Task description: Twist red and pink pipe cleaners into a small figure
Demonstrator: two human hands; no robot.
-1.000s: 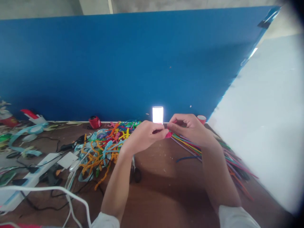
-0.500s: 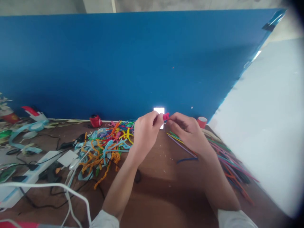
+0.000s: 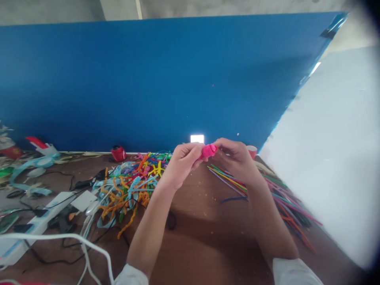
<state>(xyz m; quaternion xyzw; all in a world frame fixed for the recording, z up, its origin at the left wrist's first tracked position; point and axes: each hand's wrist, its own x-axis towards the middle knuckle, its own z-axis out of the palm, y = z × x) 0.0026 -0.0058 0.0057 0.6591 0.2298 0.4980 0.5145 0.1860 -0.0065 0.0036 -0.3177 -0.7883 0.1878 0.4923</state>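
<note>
A small bright pink bundle, which looks like coiled fuzzy pipe cleaner, is held up above the table's far side. My left hand pinches its left end between thumb and fingers. At its right end, where a redder tip shows, the fingertips of my right hand are closed together. Just behind the hands glows the white screen of a phone-like device, its lower part covered by my left hand.
Tangled coloured pipe cleaners lie to the left, straight ones to the right. A white power strip with cables sits at the left. A red can-like object and a blue panel stand at the back.
My left hand has turned so more of the pink bundle shows, and it covers the screen's lower part. The right hand stays at the bundle's right end.
</note>
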